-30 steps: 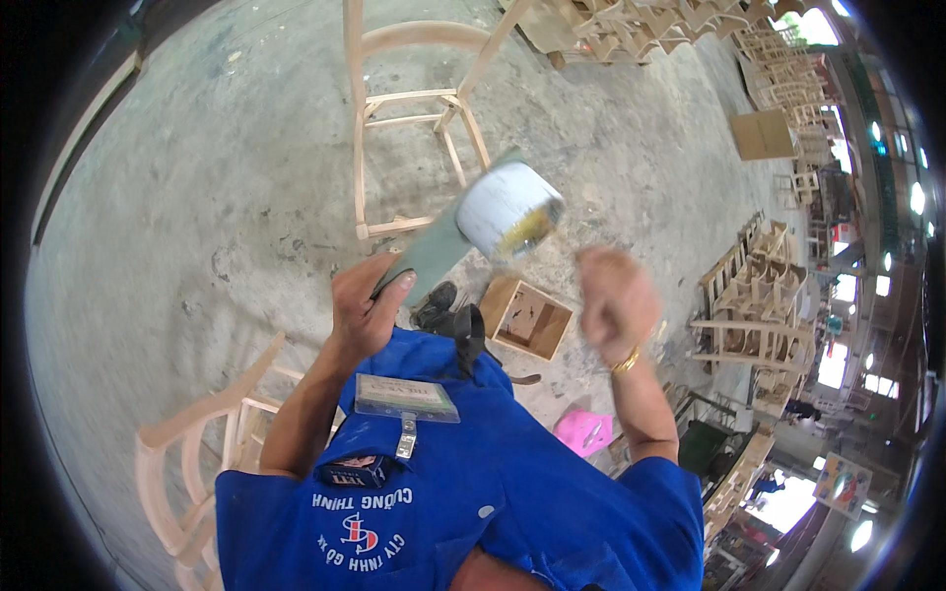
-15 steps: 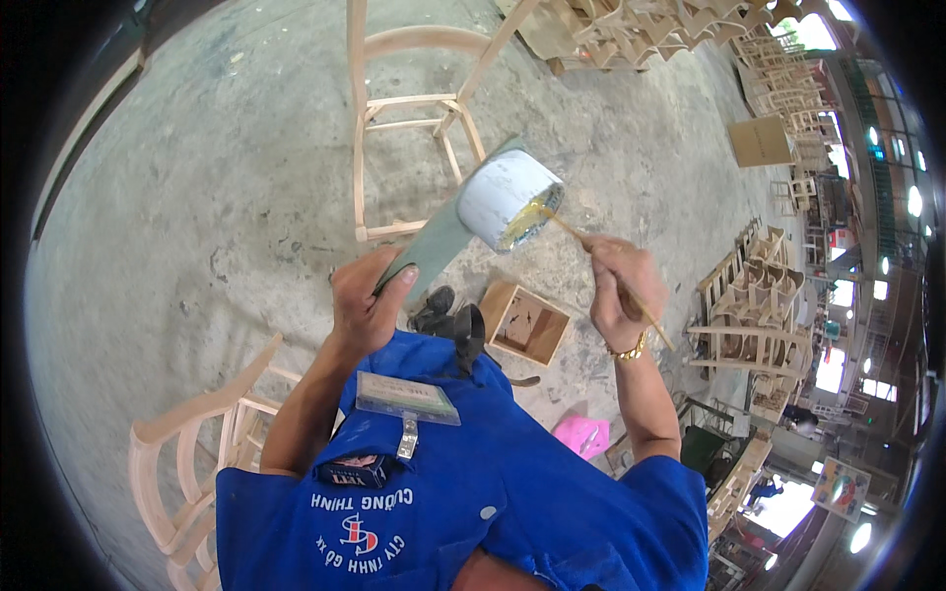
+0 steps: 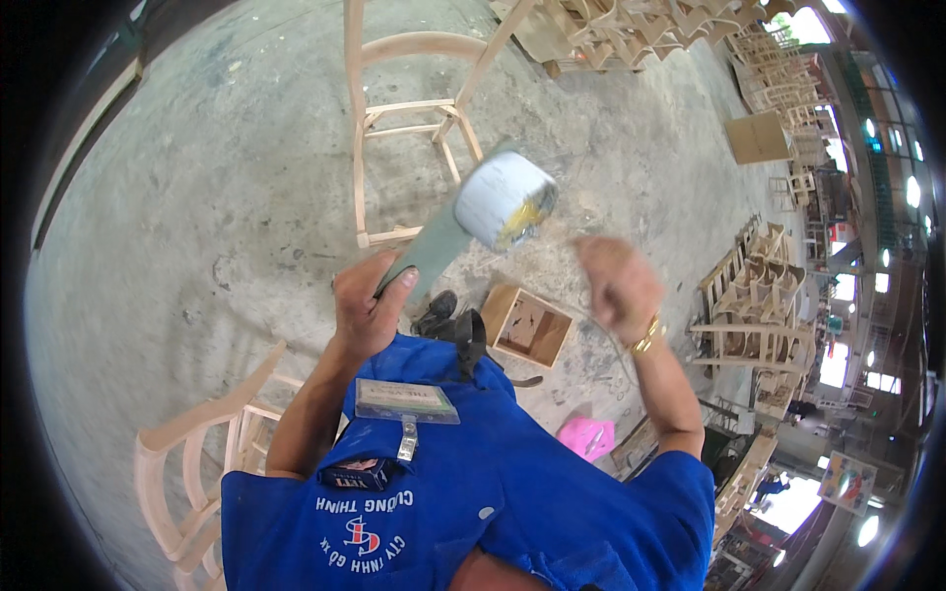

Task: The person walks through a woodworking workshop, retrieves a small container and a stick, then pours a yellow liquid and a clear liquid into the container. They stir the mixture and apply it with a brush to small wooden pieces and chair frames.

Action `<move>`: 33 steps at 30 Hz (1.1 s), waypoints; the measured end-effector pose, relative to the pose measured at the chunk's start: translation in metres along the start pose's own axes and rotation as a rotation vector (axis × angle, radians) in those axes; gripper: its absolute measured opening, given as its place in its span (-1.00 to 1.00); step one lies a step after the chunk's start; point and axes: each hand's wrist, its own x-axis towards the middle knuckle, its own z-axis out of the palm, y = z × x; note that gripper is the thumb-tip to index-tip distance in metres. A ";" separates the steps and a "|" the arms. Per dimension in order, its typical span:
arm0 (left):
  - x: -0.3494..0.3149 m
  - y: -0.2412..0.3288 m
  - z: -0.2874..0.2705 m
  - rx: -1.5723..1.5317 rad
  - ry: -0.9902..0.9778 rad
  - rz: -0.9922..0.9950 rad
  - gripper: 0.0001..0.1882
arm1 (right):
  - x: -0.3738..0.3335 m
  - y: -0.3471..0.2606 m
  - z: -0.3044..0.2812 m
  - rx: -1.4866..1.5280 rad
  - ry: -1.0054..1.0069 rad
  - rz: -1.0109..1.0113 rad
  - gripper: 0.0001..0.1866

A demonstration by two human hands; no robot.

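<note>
My left hand (image 3: 372, 300) is closed around a flat grey-green handle (image 3: 434, 251), thumb on top. At the handle's far end sits a white round container (image 3: 503, 197), tilted to the right, with yellow matter at its mouth. My right hand (image 3: 621, 286) is raised to the right of the container, apart from it, and smeared by motion. Its fingers look curled. A faint thin streak (image 3: 627, 362) beside the wrist fits the thin stick it held half a second ago; the rest of the stick is lost in the blur.
An unfinished wooden chair frame (image 3: 409, 108) stands ahead, another (image 3: 187, 443) at lower left. An open wooden box (image 3: 527, 325) and a pink bag (image 3: 586, 436) lie on the concrete floor (image 3: 197, 197). Stacked chair parts (image 3: 759, 315) and a cardboard box (image 3: 757, 140) are at right.
My right hand has swung away from the container's mouth, taking the stick's tip out of it. The container has tilted slightly; my left hand keeps its grip.
</note>
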 end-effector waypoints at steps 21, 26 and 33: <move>0.006 0.006 -0.004 0.009 -0.045 0.092 -0.85 | 0.001 0.015 -0.001 -0.032 0.279 -0.093 -0.77; 0.006 0.012 -0.006 0.025 -0.022 0.044 -0.88 | -0.007 -0.006 0.001 -0.024 -0.024 -0.023 -0.85; 0.005 0.007 -0.006 0.024 -0.039 0.037 -0.89 | -0.002 -0.015 -0.002 0.063 -0.066 0.206 -0.76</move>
